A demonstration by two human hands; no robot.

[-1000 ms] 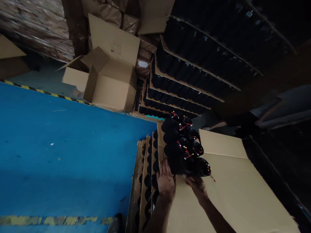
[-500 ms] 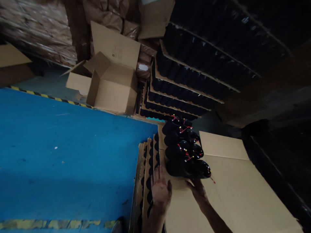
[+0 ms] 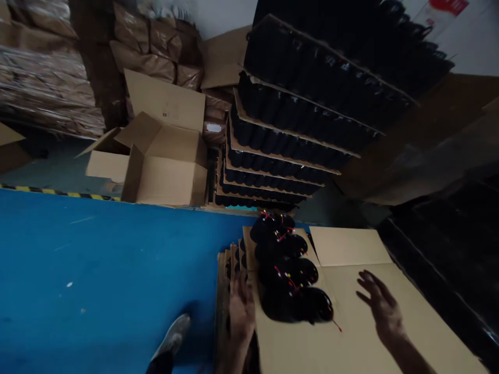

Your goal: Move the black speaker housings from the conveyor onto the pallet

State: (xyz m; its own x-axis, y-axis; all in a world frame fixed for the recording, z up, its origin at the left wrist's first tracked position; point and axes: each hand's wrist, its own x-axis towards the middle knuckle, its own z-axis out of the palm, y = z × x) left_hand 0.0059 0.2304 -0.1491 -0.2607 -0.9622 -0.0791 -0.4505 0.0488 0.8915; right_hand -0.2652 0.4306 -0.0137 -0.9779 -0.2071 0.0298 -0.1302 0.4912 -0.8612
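Cardboard (image 3: 390, 322) lay flat across the lower right of the frame, topping a stack of sheets and black parts whose edges showed at lower centre. On its left part sat a cluster of black cylinders (image 3: 286, 272), wired in red, running from mid-frame down toward the bottom. The left hand (image 3: 240, 306) was at the stack's left edge, just beside the cluster, blurred; its fingers seemed loosely extended and held nothing that could be made out, though whether it touched the sheet edges could not be told. The right hand (image 3: 380, 304) hovered over the bare cardboard to the right of the cluster, apart from it, fingers spread, palm down, empty. A shoe (image 3: 171, 337) stood on the blue floor (image 3: 97, 270) at lower centre-left. An open box (image 3: 163, 166) sat left of centre beyond a yellow-black stripe (image 3: 58, 193). Tiers of black cylinders between cardboard layers (image 3: 296, 124) rose through the upper centre and right. Wrapped brown bundles (image 3: 42, 88) filled the upper left.
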